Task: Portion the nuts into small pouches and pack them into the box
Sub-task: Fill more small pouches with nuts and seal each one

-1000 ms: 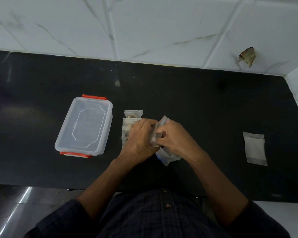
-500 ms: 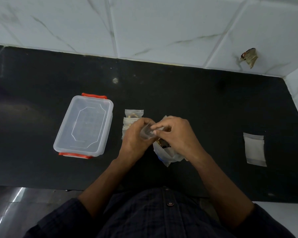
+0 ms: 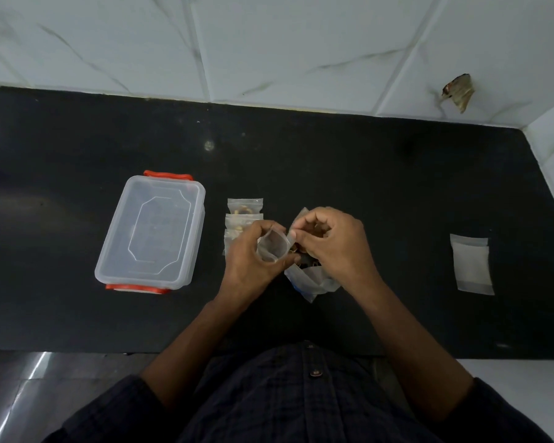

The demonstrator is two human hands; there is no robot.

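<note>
A small clear pouch (image 3: 271, 248) is held open at its mouth above the black counter. My left hand (image 3: 250, 260) grips its left side, and my right hand (image 3: 333, 244) pinches its right rim. Under my right hand lies the larger plastic bag of nuts (image 3: 314, 279), with a few brown nuts showing at its opening. Several filled pouches (image 3: 244, 210) lie in a row just beyond my left hand. The clear box (image 3: 151, 231) with orange clips stands lidded to the left.
A stack of flat pouches (image 3: 472, 263) lies on the counter (image 3: 365, 174) at the right. White tiled walls close the back and the right end. The counter's front edge runs just before my body.
The pouch's mouth has been spread wider between my hands and turned up toward the camera. My hands have drawn slightly apart; the box and pouches have stayed put.
</note>
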